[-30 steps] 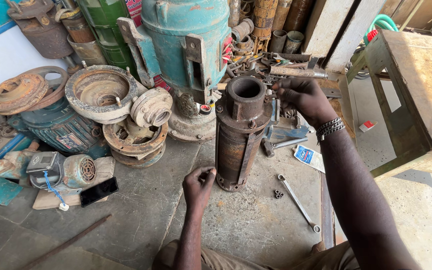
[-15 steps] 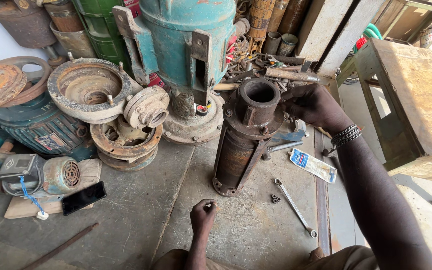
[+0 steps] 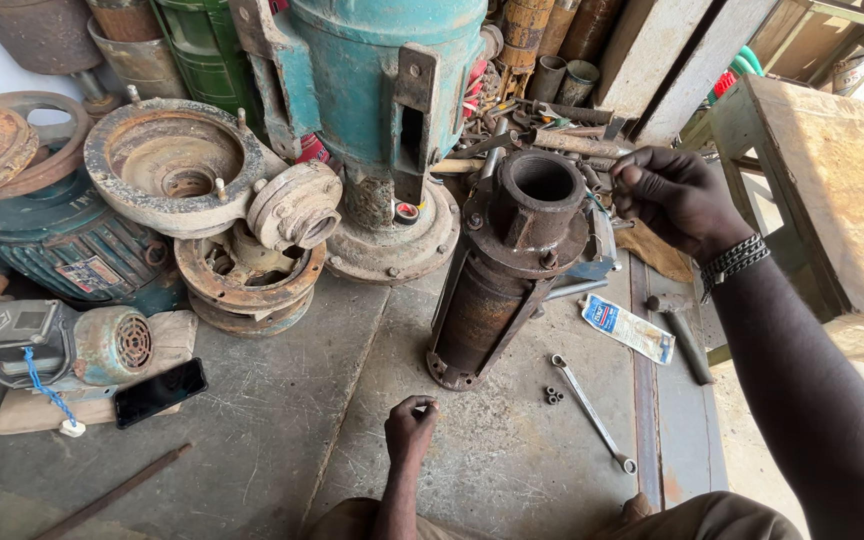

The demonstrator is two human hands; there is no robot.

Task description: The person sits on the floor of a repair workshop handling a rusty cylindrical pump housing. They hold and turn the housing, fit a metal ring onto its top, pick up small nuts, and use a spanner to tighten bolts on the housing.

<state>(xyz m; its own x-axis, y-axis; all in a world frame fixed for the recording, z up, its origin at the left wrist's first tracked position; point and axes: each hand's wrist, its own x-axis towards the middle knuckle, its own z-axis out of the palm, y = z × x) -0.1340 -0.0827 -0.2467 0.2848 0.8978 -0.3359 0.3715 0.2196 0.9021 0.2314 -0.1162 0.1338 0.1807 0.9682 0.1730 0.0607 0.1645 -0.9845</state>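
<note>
Tilted rusty pump (image 3: 507, 270) now leans further left.

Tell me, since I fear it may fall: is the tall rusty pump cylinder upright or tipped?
Tipped: the tall rusty pump cylinder leans, its base sitting left of its open top.

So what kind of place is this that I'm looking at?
Most likely a pump or motor repair workshop: a rusty pump cylinder stands on the concrete floor by the right hand, with a teal motor housing, rusted casings and a spanner around.
</note>
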